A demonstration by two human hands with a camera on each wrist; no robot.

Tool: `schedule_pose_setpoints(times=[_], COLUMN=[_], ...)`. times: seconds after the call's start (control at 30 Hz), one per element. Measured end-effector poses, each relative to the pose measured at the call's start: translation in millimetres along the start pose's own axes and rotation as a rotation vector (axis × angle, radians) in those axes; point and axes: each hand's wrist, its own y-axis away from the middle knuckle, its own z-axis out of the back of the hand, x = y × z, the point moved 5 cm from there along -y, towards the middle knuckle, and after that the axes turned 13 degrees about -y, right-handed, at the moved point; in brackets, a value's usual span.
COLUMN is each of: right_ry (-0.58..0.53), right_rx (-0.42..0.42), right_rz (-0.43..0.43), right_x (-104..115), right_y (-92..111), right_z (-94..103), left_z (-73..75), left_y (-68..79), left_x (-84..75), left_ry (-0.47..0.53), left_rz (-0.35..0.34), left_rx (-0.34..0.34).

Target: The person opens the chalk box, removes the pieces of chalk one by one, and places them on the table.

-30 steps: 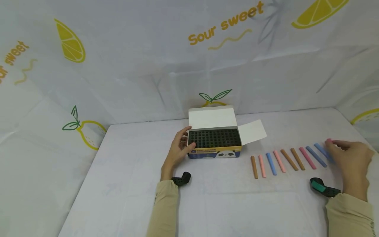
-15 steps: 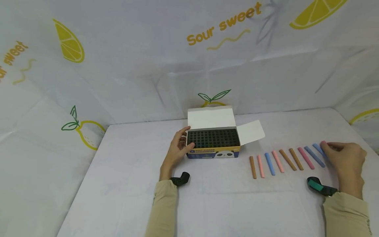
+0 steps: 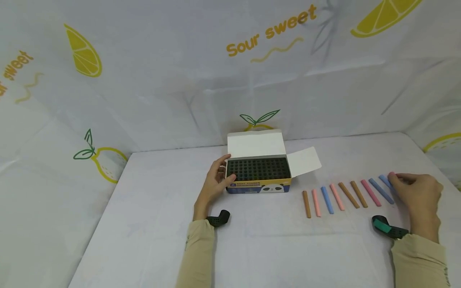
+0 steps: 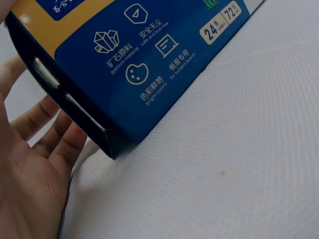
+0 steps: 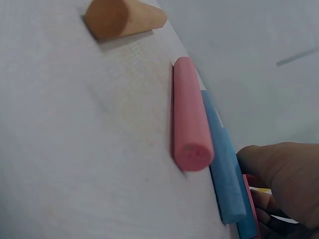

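An open chalk box (image 3: 248, 188) with a panda on its front stands at the back middle, a dark sheet full of holes inside. My left hand (image 3: 213, 186) holds its left end, thumb at the front edge and fingers along the end and back corner. In the left wrist view the blue side of the box fills the top. At the right, my right hand (image 3: 422, 196) pinches a pink chalk stick (image 3: 391, 175) between thumb and forefinger, beside a blue chalk stick (image 3: 385, 181). The rest of the pink stick hides behind the fingers.
Several brown, pink and blue chalk sticks (image 3: 348, 195) lie in a slanting row on the white cloth from the box toward my right hand. A white side flap (image 3: 304, 161) sticks out from the box's right. Behind rises a white printed cloth wall (image 3: 180, 80).
My right hand has shifted slightly left toward the last blue stick with the pink chalk pinched. The left hand keeps its place on the box. The head view has shifted slightly.
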Motion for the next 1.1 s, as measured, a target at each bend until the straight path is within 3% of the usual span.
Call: schedule_pose_setpoints(times=[0.3, 0.83, 0.97, 1.1], right_ry=[0.019, 0.022, 0.042, -0.019], right_rx=[0.012, 0.049, 0.037, -0.039], right_rz=[-0.045, 0.008, 0.158, 0.436], right_x=[-2, 5, 29, 78], right_y=[-1, -4, 0, 15], right_z=[2.7, -0.9, -2.5, -9.5], left_z=[-5.2, -3.9, 1.2, 12.1], left_y=[-0.6, -3.3, -2.0, -3.5], left_x=[2.2, 4.6, -0.1, -16.5], left_ry=[0.01, -0.02, -0.145, -0.342], left_rz=[0.014, 0.014, 0.021, 0.037], left_rx=[0.005, 0.01, 0.001, -0.061])
